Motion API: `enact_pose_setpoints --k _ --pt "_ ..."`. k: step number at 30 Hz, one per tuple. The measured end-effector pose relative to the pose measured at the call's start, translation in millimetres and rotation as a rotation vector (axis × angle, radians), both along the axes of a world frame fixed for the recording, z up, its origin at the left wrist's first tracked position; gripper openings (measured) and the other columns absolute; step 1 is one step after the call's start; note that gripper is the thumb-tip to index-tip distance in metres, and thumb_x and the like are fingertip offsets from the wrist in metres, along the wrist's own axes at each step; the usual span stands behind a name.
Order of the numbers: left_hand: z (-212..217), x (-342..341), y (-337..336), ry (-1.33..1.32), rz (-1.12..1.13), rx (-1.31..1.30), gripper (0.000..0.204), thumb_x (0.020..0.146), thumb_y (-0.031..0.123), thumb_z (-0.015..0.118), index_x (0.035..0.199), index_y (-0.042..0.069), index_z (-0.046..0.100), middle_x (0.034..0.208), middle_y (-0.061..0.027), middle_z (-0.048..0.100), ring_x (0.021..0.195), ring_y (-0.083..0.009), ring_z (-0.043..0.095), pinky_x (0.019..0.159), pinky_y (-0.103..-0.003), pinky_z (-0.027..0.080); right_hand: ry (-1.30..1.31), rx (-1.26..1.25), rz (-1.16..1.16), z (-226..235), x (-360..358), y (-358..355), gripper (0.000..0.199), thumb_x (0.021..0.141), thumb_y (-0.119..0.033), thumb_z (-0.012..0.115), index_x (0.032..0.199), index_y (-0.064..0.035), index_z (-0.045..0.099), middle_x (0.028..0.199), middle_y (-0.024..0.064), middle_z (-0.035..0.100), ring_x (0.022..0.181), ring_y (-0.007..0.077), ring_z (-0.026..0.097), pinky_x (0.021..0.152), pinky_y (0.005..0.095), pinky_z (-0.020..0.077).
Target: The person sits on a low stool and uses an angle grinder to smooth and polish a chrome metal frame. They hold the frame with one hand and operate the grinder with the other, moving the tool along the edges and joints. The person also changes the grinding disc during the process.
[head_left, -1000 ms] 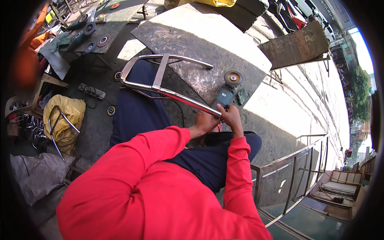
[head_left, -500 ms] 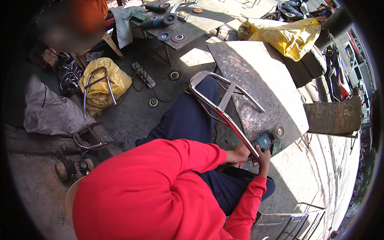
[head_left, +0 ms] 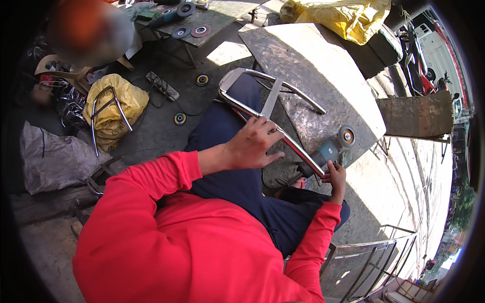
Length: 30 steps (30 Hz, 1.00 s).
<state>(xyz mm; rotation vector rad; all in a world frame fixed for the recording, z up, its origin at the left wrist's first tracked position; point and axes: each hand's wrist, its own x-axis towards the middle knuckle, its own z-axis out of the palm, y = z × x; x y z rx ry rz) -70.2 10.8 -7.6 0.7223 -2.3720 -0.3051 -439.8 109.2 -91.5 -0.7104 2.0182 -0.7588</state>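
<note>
Hands | my left hand [head_left: 251,146] curls around the bent shiny chrome tube frame [head_left: 262,108] lying across my lap and the grey metal table [head_left: 323,76] | my right hand [head_left: 335,177] grips the teal angle grinder [head_left: 328,150] at the table's edge.

Premises are an open-air metalworking yard, as shown by a scuffed steel-topped table [head_left: 323,76], an angle grinder [head_left: 328,150] at its edge, loose grinding discs [head_left: 188,32] on a second bench [head_left: 227,12], bent chrome tube frames [head_left: 103,113], and a stained concrete floor [head_left: 156,126].
</note>
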Motion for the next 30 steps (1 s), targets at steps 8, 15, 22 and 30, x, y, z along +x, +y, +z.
enact_pose_setpoints --k 8,15,22,30 --pt "-27.4 30.0 -77.7 -0.542 0.008 -0.088 0.094 0.067 0.052 0.08 0.138 0.0 0.048 0.092 -0.0125 0.061 0.09 -0.0264 0.061 0.08 -0.037 0.045 -0.005 -0.017 -0.035 0.6 -5.3 -0.1 0.053 0.096 -0.035 0.061 0.12 0.0121 0.056 0.073 0.0154 0.065 0.053 0.0217 0.066 0.044 0.0307 0.053" --pt "-17.6 18.7 -125.1 -0.175 -0.058 -0.069 0.074 0.064 0.038 0.081 0.122 -0.001 0.059 0.086 -0.0161 0.066 0.082 -0.0314 0.066 0.077 -0.039 0.052 -0.006 0.023 -0.046 -5.7 -9.4 5.0 0.05 0.095 -0.035 0.061 0.117 0.0107 0.058 0.074 0.016 0.066 0.053 0.023 0.067 0.045 0.0327 0.0538" --pt "38.3 -2.8 -200.2 -0.175 0.105 0.098 0.069 0.063 0.05 0.076 0.108 -0.001 0.062 0.09 -0.0257 0.068 0.092 -0.0403 0.068 0.084 -0.045 0.054 -0.015 -0.013 -0.052 -8.3 -18.2 9.6 0.055 0.096 -0.036 0.06 0.122 0.0121 0.053 0.074 0.0162 0.066 0.053 0.0232 0.066 0.046 0.0327 0.0547" --pt "-24.6 -81.7 -269.7 -0.219 0.123 -0.249 0.077 0.065 0.045 0.083 0.126 0.004 0.056 0.085 -0.0168 0.069 0.085 -0.0318 0.069 0.077 -0.04 0.055 -0.031 0.014 -0.078 -4.7 -15.8 -3.7 0.052 0.095 -0.034 0.061 0.118 0.0121 0.054 0.072 0.0171 0.065 0.051 0.0236 0.065 0.044 0.0329 0.0536"
